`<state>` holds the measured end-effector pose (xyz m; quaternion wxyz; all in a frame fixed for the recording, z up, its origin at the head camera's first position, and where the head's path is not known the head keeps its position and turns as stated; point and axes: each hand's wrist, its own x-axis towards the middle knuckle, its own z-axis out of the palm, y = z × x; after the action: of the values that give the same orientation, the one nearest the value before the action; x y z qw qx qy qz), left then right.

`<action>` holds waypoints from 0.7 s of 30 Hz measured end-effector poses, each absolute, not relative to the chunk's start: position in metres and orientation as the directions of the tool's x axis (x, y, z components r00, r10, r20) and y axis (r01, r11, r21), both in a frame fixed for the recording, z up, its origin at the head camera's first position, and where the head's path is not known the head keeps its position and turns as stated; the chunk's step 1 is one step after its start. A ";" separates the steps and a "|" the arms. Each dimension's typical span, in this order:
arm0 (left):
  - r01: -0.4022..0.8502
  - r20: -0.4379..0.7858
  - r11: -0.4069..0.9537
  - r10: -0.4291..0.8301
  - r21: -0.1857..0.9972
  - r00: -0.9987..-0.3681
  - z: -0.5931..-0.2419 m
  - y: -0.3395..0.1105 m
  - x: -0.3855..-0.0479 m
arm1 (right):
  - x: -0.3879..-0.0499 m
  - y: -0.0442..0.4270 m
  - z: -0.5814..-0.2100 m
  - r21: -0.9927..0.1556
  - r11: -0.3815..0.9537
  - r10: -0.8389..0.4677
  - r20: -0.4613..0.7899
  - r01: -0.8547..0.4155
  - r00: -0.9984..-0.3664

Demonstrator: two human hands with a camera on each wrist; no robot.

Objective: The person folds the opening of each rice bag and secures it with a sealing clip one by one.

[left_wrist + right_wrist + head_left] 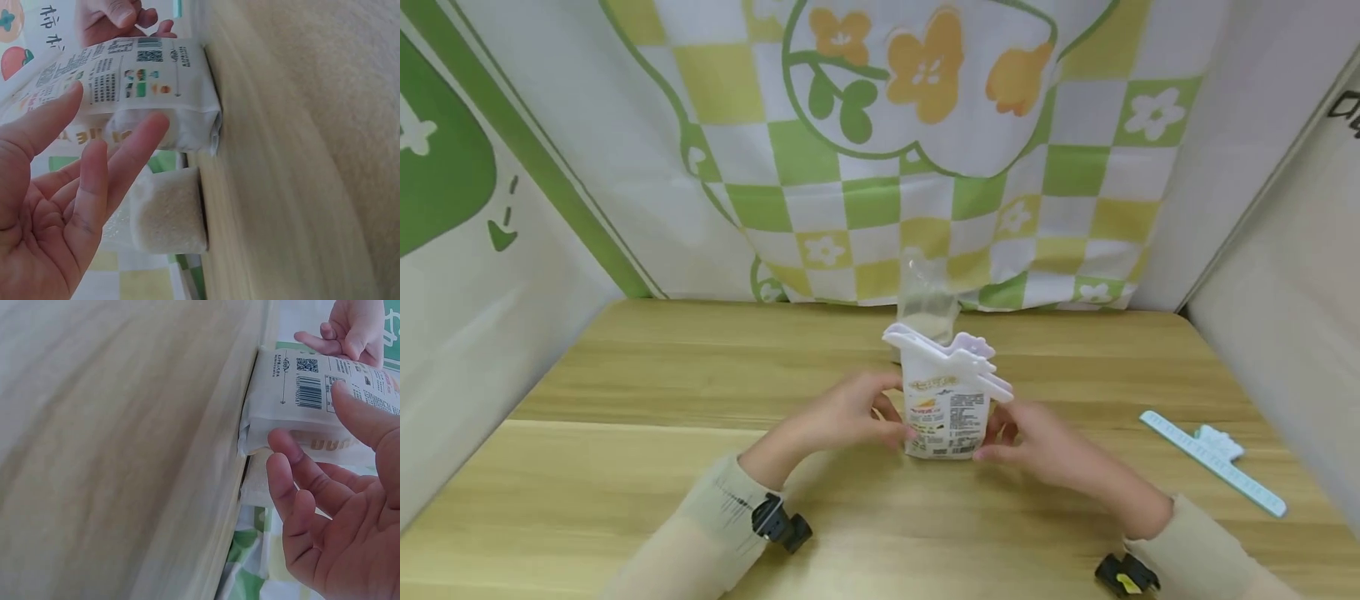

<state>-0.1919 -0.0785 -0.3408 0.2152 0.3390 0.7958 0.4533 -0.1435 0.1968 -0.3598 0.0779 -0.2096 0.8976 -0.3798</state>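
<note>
A white printed bag [947, 427] stands upright on the table, its top folded under a pale lavender sealing clip [951, 360]. My left hand [853, 412] is at the bag's left side, thumb toward the front corner. On the opposite side is my right hand [1037, 440], its thumb near the lower front corner. In the left wrist view the fingers [139, 147] are loosely extended beside the bag. The right wrist view has the fingers [284, 478] slightly bent next to the bag's narrow side. Whether the fingertips press on it I cannot tell.
Behind the printed bag stands a clear bag [169, 212] of pale grains, partly hidden in the head view. A light blue sealing clip [1213, 462] lies on the wooden table [662, 500] at the right. A checked, flowered cloth [872, 200] hangs at the back, between white side walls.
</note>
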 end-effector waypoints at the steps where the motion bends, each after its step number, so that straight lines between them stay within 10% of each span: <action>1: 0.350 -0.035 0.361 0.738 0.864 -0.674 -0.342 -0.079 -0.192 | -0.144 0.196 -0.361 -0.716 0.620 -0.444 0.019 -0.322 -0.896; 21: 0.396 -0.058 0.446 0.719 0.802 -0.693 -0.340 -0.074 -0.195 | -0.149 0.193 -0.361 -0.719 0.594 -0.470 0.053 -0.360 -0.881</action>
<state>-0.1951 -0.0739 -0.3403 0.1997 0.3373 0.8266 0.4038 -0.1491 0.1932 -0.3612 0.0713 -0.2330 0.8899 -0.3856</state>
